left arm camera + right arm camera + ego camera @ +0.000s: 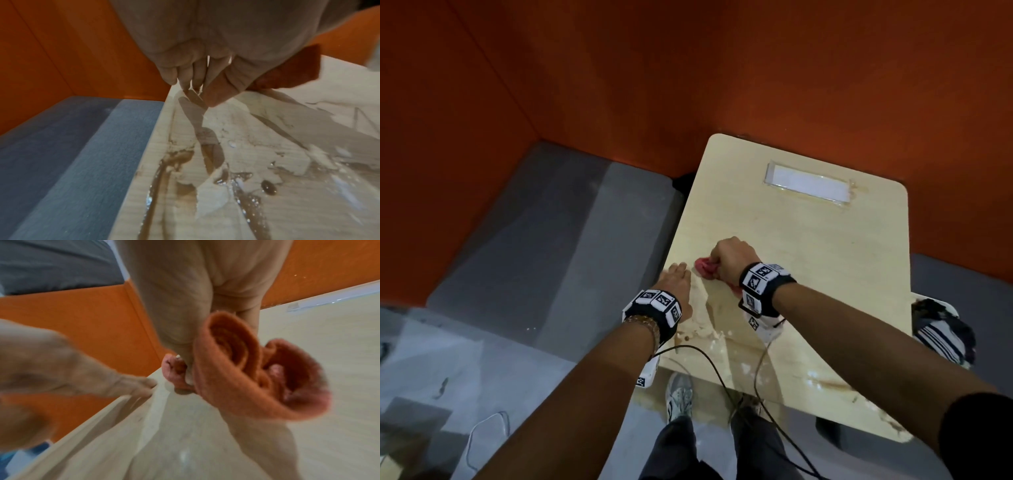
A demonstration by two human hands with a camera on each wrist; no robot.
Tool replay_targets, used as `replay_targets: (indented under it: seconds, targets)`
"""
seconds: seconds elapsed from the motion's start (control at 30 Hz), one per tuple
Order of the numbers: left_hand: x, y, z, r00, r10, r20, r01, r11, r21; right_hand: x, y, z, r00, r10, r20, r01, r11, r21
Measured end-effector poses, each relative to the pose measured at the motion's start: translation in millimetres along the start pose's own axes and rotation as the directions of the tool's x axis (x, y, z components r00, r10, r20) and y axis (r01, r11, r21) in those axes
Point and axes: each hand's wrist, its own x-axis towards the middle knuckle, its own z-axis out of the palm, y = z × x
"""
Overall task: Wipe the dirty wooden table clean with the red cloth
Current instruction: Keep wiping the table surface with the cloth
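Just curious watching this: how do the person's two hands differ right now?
The right hand is fisted around the red cloth; the left hand holds nothing. The left lies flat with straight fingers at the table edge; the right sits further in. Both wear marker wristbands.

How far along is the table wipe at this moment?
Early to midway. The far part of the table looks mostly clean. In hand: the right hand grips the bunched red cloth near the left edge, while the left hand rests flat beside it. Left: brown streaks and white smears across the near part.
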Motion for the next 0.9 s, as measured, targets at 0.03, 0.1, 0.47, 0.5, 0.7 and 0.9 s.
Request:
replay_targets:
  seconds: [0.03, 0.1, 0.47, 0.5, 0.7, 0.9]
  targets:
    - [2, 0, 2, 1.0, -0.003, 0.02, 0.003, 1.0, 0.022, 8, 0, -2, 0.999, 0.024, -0.029, -0.024, 1.0, 0.015]
    - [4, -1, 7, 0.999, -0.006, 0.053, 0.002, 0.998, 0.063, 27, -2, -8, 0.992, 0.071, -0.101, -0.066, 0.996, 0.053]
    - [15, -6, 7, 0.993, -0.013, 0.117, 0.0, 0.993, 0.117, 57, -3, -38, 0.978, 0.102, -0.181, -0.088, 0.993, 0.083]
    - [14, -6, 6, 0.992, -0.012, 0.124, -0.003, 0.992, 0.124, 44, -6, -27, 0.985, 0.1, -0.143, -0.087, 0.992, 0.094]
    - [10, -1, -1, 0.991, -0.012, 0.135, 0.002, 0.997, 0.072, -38, 5, 20, 0.996, -0.029, 0.09, 0.024, 0.998, 0.059]
    - [12, -4, 3, 0.987, -0.009, 0.16, -0.008, 0.994, 0.108, -26, 26, 0, 0.994, 0.073, -0.078, -0.044, 0.945, 0.324]
